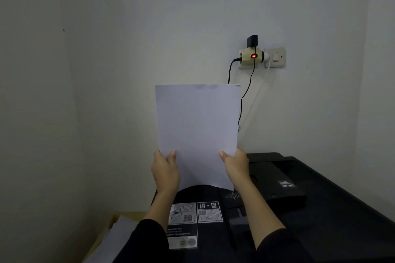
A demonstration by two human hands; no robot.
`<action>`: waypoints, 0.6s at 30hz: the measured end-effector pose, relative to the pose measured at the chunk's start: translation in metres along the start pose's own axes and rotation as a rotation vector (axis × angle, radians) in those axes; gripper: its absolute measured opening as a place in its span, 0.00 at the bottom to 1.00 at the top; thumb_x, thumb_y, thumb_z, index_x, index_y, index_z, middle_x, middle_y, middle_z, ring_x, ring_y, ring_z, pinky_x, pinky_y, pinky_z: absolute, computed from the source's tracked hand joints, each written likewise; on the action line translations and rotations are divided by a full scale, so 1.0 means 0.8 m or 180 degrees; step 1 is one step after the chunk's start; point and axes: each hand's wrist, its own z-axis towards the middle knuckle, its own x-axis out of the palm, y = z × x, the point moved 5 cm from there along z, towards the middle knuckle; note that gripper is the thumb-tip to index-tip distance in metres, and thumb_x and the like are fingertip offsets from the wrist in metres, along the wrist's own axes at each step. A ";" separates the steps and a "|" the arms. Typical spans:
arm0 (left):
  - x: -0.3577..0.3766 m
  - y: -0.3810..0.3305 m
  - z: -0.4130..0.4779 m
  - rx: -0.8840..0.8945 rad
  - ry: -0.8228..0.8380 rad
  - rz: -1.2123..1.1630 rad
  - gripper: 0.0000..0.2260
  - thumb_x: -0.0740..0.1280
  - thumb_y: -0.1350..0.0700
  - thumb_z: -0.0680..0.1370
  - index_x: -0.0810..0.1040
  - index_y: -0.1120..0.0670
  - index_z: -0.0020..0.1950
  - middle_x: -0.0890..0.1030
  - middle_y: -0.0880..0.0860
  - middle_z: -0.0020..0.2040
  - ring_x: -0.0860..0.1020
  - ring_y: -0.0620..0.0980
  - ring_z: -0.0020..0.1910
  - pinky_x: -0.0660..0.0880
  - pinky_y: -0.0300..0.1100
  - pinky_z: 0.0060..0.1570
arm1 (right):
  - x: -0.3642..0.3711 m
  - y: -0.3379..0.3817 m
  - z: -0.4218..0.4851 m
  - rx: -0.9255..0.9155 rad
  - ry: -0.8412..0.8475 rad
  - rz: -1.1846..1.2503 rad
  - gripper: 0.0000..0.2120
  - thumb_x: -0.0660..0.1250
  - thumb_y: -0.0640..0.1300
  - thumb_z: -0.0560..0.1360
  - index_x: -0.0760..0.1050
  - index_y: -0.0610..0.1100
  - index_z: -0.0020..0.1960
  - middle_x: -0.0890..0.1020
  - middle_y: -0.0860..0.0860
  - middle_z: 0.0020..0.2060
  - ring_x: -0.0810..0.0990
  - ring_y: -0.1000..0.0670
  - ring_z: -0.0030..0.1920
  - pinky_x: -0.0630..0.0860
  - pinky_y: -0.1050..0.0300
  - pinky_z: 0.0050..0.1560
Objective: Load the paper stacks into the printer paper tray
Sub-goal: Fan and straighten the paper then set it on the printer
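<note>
A white paper stack (197,121) stands upright above the rear of the black printer (299,209). My left hand (165,172) grips its lower left edge and my right hand (236,165) grips its lower right edge, thumbs on the front. The bottom edge of the sheets curves over the printer's rear paper tray (205,193), whose slot is hidden behind the paper. Instruction stickers (195,212) show on the printer below the sheets.
More white sheets (113,239) lie in a cardboard box (111,220) at the lower left, beside the printer. A wall socket adapter (252,55) with a red light and hanging cables (241,102) sits behind the paper. Walls close in at left and back.
</note>
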 end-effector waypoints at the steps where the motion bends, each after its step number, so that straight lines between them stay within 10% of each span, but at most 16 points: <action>1: 0.001 0.002 -0.001 -0.0007 0.0021 0.0004 0.11 0.62 0.56 0.80 0.71 0.64 0.56 0.79 0.63 0.56 0.77 0.59 0.55 0.68 0.41 0.48 | 0.000 -0.001 0.000 0.0023 -0.0004 0.0006 0.15 0.65 0.38 0.77 0.74 0.37 0.62 0.80 0.41 0.58 0.78 0.45 0.53 0.73 0.55 0.56; 18: 0.000 -0.002 -0.013 -0.0095 0.0136 0.0346 0.04 0.56 0.61 0.83 0.63 0.59 0.48 0.71 0.53 0.41 0.70 0.52 0.44 0.65 0.43 0.41 | 0.003 0.008 -0.018 -0.0021 -0.0026 -0.0464 0.15 0.61 0.35 0.78 0.70 0.33 0.64 0.76 0.38 0.62 0.75 0.41 0.62 0.66 0.60 0.58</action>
